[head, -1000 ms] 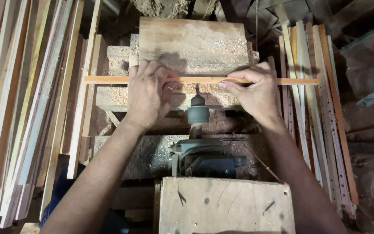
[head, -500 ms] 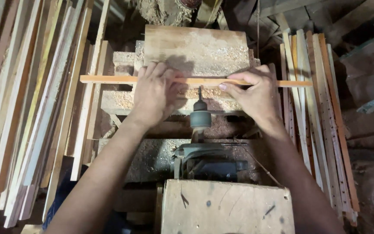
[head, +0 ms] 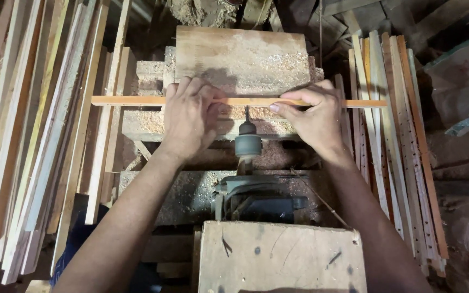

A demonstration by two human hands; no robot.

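A long thin orange wooden strip [head: 131,101] lies crosswise over a sawdust-covered wooden block [head: 242,57]. My left hand [head: 188,116] grips the strip left of centre, fingers curled over it. My right hand [head: 313,116] pinches it right of centre between thumb and fingers. Between my hands a horizontal drill chuck [head: 247,142] points its bit at the strip's near edge. The drill's grey motor body [head: 261,198] sits behind it, toward me.
Stacks of long wooden strips [head: 28,135] lean along the left. Another bundle of strips, some with rows of holes, [head: 397,157] lies on the right. A plywood box [head: 280,258] covers the near side below the motor. Sawdust coats the bench.
The strip and both hands have kept their place against the drill bit; only the camera view has shifted slightly.
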